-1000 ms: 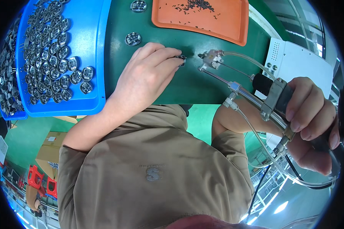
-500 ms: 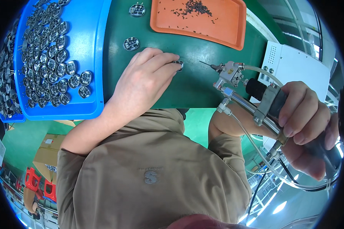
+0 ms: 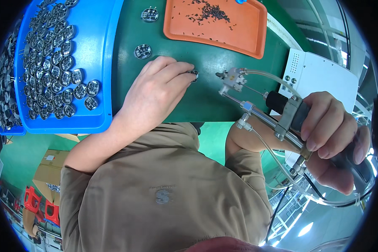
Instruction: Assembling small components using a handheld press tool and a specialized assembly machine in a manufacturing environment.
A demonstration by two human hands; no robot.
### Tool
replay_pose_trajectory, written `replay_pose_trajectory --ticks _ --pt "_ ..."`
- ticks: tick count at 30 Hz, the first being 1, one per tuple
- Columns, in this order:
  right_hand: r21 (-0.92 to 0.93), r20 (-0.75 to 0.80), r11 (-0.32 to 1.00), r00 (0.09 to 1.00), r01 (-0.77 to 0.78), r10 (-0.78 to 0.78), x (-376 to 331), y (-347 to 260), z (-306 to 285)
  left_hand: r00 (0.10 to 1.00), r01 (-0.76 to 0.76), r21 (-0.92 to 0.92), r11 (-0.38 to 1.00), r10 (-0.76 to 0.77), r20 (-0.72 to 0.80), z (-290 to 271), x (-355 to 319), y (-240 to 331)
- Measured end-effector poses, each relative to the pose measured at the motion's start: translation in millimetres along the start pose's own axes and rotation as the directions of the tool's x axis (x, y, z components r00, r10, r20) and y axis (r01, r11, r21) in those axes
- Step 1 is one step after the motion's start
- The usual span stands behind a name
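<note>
My left hand (image 3: 159, 90) rests on the green table with its fingertips closed on a small round circuit-board part (image 3: 193, 75), mostly covered by the fingers. Wrapped round the black grip of a powered screwdriver (image 3: 277, 122), my right hand (image 3: 334, 130) holds the tool in the air on the right. Its metal head points left, a little apart from the left fingertips. Two similar round parts, one nearer (image 3: 143, 51) and one farther (image 3: 149, 14), lie singly beyond my left hand. At the far side sits an orange tray (image 3: 185, 32) with many tiny dark screws (image 3: 214, 12).
A blue tray (image 3: 97, 119) full of round parts stands on the left, with another pile of dark parts (image 3: 4, 92) beyond it. A white box (image 3: 323, 75) is at the right. Clear hoses (image 3: 273, 155) trail from the screwdriver. A cardboard box (image 3: 48, 172) and red stools (image 3: 32, 199) stand lower left.
The screwdriver's front head has shifted left, away from its black body, baring a thin shaft. The thin tip that stuck out in front no longer shows. My left hand stays on the part.
</note>
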State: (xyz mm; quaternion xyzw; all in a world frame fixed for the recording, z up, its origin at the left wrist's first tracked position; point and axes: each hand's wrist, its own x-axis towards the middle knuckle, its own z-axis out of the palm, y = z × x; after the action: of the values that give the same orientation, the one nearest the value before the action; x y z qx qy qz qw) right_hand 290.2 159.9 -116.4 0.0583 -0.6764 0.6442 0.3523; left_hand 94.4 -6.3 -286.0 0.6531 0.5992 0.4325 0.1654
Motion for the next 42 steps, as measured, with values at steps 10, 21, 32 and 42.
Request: replay_pose_trajectory --ticks 10,21,32,42 --pt "0.009 0.029 1.000 1.000 0.008 -0.008 4 3 3 1.000 -0.001 0.001 1.000 0.001 0.003 0 0 0" --pt "-0.044 0.066 0.999 0.998 -0.015 0.018 6 -3 4 1.000 0.015 -0.024 1.000 -0.015 0.019 -5 4 5" --pt "-0.001 0.037 1.000 0.999 0.007 -0.007 7 1 6 1.000 0.013 -0.025 1.000 -0.013 0.013 -4 4 5" --pt "-0.024 0.041 0.997 0.996 0.075 -0.074 16 -6 7 1.000 0.025 -0.008 1.000 -0.025 0.017 -7 4 10"
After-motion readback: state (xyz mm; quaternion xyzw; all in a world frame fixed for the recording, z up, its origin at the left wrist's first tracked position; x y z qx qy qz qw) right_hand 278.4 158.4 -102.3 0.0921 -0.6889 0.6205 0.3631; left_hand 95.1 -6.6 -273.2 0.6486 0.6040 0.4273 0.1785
